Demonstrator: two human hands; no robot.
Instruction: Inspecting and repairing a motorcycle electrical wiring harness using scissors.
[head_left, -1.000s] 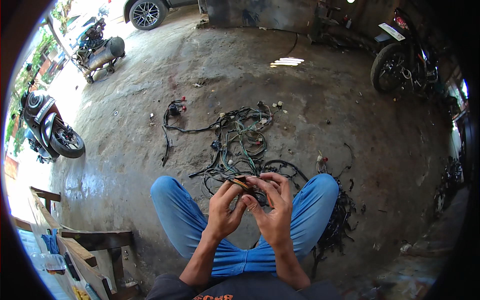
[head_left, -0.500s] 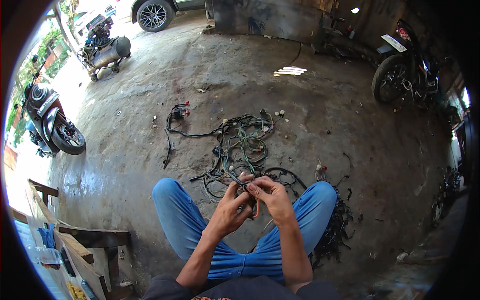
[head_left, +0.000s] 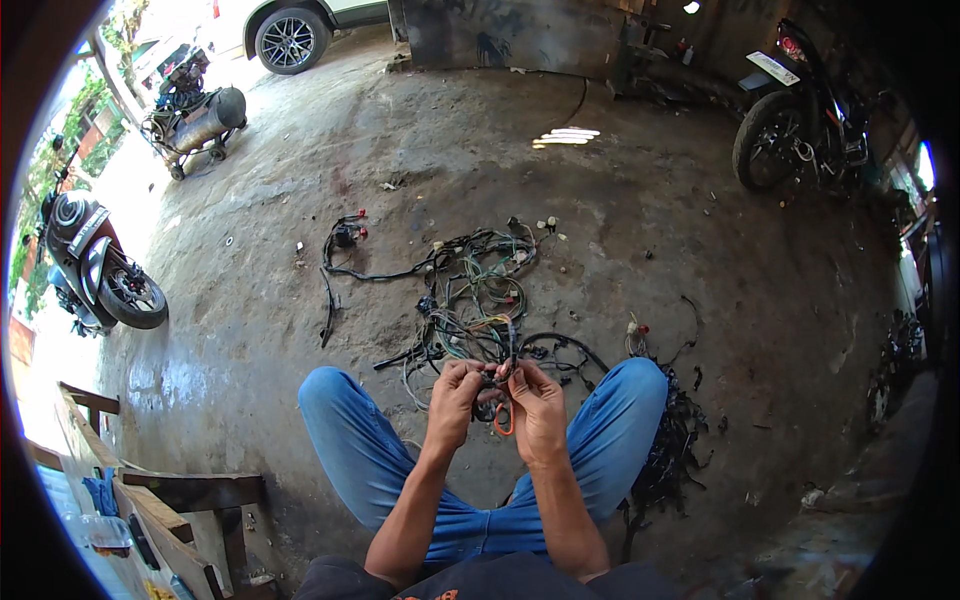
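A tangled wiring harness (head_left: pixel 378 274) with black, green and other coloured wires lies on the ground ahead of me and runs up to my hands. Between my knees, my left hand (head_left: pixel 455 402) is closed, its fingertips pinching the harness. Close beside it, my right hand (head_left: pixel 537 408) is closed on the same harness, thumb and fingers pressed together. An orange loop (head_left: pixel 505 419), like a tool's handle, hangs by the right palm; its other end is hidden. White connectors (head_left: pixel 552 228) and red connectors (head_left: pixel 361 228) sit along the harness.
Black tape-like scraps (head_left: pixel 672 450) lie beside my right knee. A wooden bench (head_left: pixel 180 490) stands at left. Farther off are a scooter (head_left: pixel 105 265), a wheeled compressor (head_left: pixel 205 120), a car wheel (head_left: pixel 290 40) and a motorcycle (head_left: pixel 775 140).
Both hands have drawn upright side by side, my left fingers curling in closer. The wires by the hands have shifted, and the orange piece now shows as a loop.
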